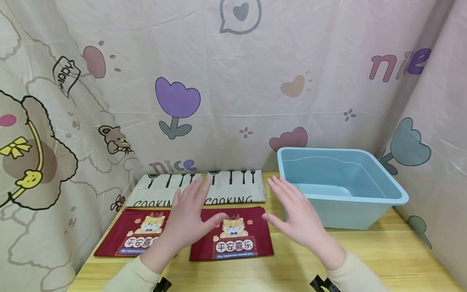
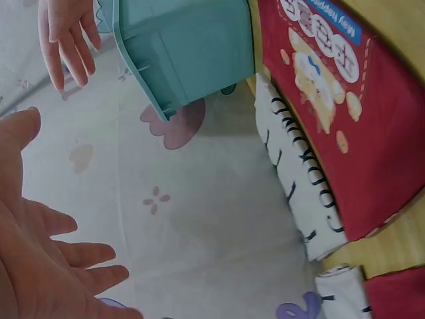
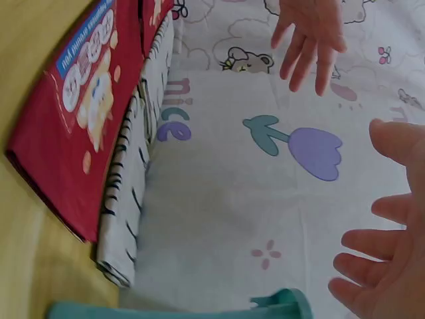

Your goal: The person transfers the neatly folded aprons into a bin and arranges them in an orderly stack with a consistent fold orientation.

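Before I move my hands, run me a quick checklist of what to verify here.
1. Left hand empty: ok, fingers extended.
2. Right hand empty: ok, fingers extended.
3. Left red cloth and right red cloth lying flat: ok.
4. Left white cloth and right white cloth lying behind the red ones: ok.
5. Blue bin upright and uncovered: ok.
6. Bin free of contents: cannot tell; its near side hides part of the inside.

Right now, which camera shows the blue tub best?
The head view: it shows the blue tub almost whole, with its rim and inside, though the right hand covers a little. The left wrist view catches its outside, cut off at the top; the right wrist view only a strip of rim.
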Available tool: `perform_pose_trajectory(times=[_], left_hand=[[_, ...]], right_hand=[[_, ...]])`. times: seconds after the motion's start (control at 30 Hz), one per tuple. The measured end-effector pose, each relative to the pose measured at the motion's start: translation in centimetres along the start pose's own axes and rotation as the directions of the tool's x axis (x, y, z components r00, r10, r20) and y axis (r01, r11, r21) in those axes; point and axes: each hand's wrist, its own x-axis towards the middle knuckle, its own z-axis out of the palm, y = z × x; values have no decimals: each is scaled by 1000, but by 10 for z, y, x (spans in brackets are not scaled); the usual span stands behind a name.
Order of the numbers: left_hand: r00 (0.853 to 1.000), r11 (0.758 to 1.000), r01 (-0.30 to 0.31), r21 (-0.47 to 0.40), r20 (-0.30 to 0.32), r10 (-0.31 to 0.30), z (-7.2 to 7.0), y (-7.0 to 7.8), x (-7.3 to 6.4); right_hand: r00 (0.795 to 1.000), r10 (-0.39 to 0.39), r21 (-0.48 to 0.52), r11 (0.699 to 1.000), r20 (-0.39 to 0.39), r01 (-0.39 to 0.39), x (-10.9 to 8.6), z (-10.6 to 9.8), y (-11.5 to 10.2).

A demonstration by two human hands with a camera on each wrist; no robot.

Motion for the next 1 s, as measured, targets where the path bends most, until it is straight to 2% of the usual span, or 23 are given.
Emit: perform_pose_trajectory(times=[0.1, 0.2, 0.33, 0.5, 0.6, 0.67, 0.8, 0.83, 1.0], left_hand=[[999, 994, 45, -100, -6, -46, 2, -4, -2], [991, 968, 133, -212, 31, -129, 7, -7, -5], [964, 902, 265, -340, 98, -246, 13, -11, -8], [931, 812, 365, -455, 155, -331, 21, -19, -12], [907, 764, 419, -491, 192, -375, 27, -25, -15], [890, 735, 454, -504, 219, -400, 30, -30, -16], [850, 659, 525, -539, 283, -445, 36, -43, -18], [840, 634, 538, -555, 298, -453, 38, -47, -19], [803, 478, 581, -659, 369, -468, 44, -60, -22]], right_hand=[[1000, 17, 61, 998, -19, -16, -3, 8, -3], [999, 45, 118, 992, -19, -42, -6, 18, -4], [994, 107, 177, 978, 17, -108, -9, 31, -1], [975, 207, 261, 939, 82, -222, -14, 47, 9], [954, 265, 329, 896, 143, -298, -17, 55, 16], [938, 294, 390, 854, 182, -344, -18, 60, 20], [903, 349, 481, 765, 249, -428, -20, 68, 30], [893, 364, 493, 745, 264, -450, -21, 70, 32], [833, 432, 514, 656, 347, -554, -25, 76, 39]])
